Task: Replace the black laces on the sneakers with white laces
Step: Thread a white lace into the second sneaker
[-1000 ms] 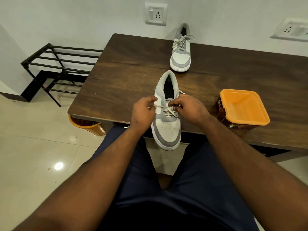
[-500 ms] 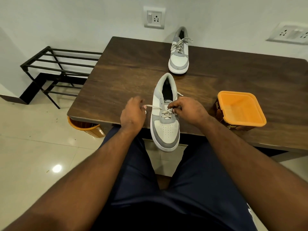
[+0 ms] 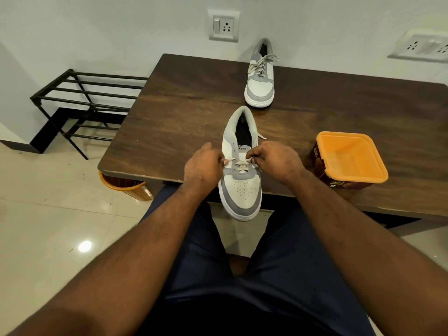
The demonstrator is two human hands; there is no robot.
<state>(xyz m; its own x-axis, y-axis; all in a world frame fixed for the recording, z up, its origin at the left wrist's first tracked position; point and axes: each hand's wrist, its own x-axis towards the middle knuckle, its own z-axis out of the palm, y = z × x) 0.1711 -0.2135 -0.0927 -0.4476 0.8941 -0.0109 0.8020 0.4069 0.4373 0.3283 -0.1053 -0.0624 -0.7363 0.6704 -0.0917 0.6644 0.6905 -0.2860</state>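
White lace (image 3: 238, 163): threaded through the lowest eyelets of the near sneaker, crossing just above the grey toe band; one free end with its tip lying on the table beside the shoe's collar, on the right.
Near sneaker (image 3: 241, 170): white and grey low-top, at the table's front edge, toe overhanging toward the lap, heel pointing at the wall; upper eyelets unlaced, tongue bearing a dark printed brand name, partly hidden.
Left hand (image 3: 203, 164): at the shoe's left side, fingers curled, pinching a strand of the lace pulled out sideways from an eyelet.
Right hand (image 3: 275, 161): at the shoe's right side, thumb and forefinger pinching the lace over the eyelet row.
Far sneaker (image 3: 260, 76): same model, near the wall at the back of the table, toe toward the camera, fully laced in pale laces with loose ends spilling right.
Table (image 3: 169, 117): dark wood grain, both shoes resting on it, well apart.
Orange tub (image 3: 349, 158): square, open, brown printed label on the side, right of the near sneaker near the front edge.
Orange bin (image 3: 126, 187): under the table's left corner, partly hidden.
Black rack (image 3: 80, 103): metal, on the tiled floor left of the table.
Wall socket (image 3: 223, 25): above the far sneaker.
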